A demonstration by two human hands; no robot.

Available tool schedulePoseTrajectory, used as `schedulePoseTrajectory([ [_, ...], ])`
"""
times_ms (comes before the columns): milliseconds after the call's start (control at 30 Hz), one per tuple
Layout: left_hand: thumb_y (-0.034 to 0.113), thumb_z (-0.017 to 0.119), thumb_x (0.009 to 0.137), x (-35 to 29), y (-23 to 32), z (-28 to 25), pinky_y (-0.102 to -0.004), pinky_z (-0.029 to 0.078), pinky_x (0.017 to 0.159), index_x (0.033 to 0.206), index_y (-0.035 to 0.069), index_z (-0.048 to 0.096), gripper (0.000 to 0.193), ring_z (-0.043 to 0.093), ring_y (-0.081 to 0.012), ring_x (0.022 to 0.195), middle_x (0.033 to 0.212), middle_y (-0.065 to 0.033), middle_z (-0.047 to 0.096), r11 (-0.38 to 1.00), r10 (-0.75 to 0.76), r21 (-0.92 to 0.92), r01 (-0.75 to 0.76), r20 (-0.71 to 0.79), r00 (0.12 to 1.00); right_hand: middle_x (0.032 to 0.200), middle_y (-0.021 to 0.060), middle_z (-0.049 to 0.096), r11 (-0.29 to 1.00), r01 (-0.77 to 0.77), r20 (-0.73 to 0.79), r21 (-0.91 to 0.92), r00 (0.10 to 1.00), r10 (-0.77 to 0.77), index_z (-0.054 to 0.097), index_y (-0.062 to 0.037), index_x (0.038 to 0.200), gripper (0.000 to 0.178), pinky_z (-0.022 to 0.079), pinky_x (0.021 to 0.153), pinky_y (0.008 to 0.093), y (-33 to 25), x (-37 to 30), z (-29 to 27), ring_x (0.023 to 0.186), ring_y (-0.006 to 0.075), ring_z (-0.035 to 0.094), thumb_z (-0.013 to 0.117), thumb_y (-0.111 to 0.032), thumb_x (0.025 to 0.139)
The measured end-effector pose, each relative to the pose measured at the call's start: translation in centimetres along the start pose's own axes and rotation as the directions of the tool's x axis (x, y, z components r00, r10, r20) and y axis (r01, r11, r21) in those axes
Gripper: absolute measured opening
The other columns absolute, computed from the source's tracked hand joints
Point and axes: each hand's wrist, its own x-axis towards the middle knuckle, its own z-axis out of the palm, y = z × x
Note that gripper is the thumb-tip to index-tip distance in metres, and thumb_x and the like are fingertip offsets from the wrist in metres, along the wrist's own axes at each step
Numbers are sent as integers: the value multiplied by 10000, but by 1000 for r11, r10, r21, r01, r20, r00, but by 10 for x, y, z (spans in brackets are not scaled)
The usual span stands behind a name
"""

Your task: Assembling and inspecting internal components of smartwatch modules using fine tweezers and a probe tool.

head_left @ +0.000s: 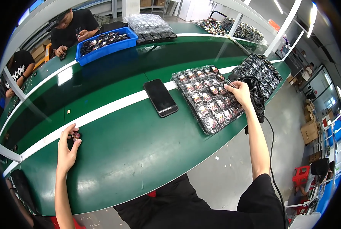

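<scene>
At the left of the green table, my left hand (66,150) has its thumb and fingers curled round a small dark reddish part (77,136), whose kind is too small to tell. My right hand (240,92) reaches over a clear plastic tray (205,123) with rows of compartments. Small red, white and dark parts fill many of them. The right thumb and fingertips are pinched together at the tray's right side. Something thin and greyish shows by those fingertips, too small to make out. Between my hands lies a black smartphone (161,98), its screen dark.
Right of the tray are a bundled black cable (257,95) and stacked filled trays (262,72). A white strip (113,105) crosses the green table (140,149). Beyond stand a blue bin (130,38) of dark parts, clear trays (147,23) and heaped parts (243,30). Co-workers sit opposite.
</scene>
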Motion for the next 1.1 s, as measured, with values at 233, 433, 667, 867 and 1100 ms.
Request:
schedulePoseTrajectory([
  [233,17,751,977,-1,-9,0,-373,461,1109,1558,73,622,598,675,-234,1259,1382,-111,730,1000,-2,-9,1,-23,1000,822,82,812,995,-61,-33,-80,998,58,834,42,1013,517,584,742,307,-4,0,6,731,129,738,1011,-392,795],
  [433,42,761,975,-1,-10,-1,-373,454,1114,1544,66,631,584,672,-233,1271,1392,-108,727,999,-28,-24,28,-9,1000,754,65,759,994,52,-94,-101,994,-61,811,64,1051,576,554,672,294,-21,1,3,699,116,720,987,-437,828],
  [667,50,774,968,-3,-11,-1,-374,457,1109,1517,63,647,564,673,-234,1255,1376,-107,729,999,-29,-16,29,-22,999,763,102,789,982,80,135,-170,989,-57,874,17,1076,531,581,751,350,-23,50,13,723,178,758,920,-475,880],
  [867,45,779,964,-1,-7,0,-378,465,1105,1509,64,651,561,677,-238,1250,1375,-107,730,1000,-23,-4,23,-20,1000,789,57,787,989,87,76,-123,994,-78,868,21,994,434,555,726,315,-13,53,23,725,115,700,966,-381,863],
  [1100,49,782,965,-1,-7,1,-386,469,1108,1505,65,654,556,678,-240,1256,1363,-108,736,1000,-14,-3,14,-36,999,801,119,812,994,-33,40,-102,999,37,823,12,857,479,601,778,352,-11,59,29,744,176,763,1020,-418,779],
])
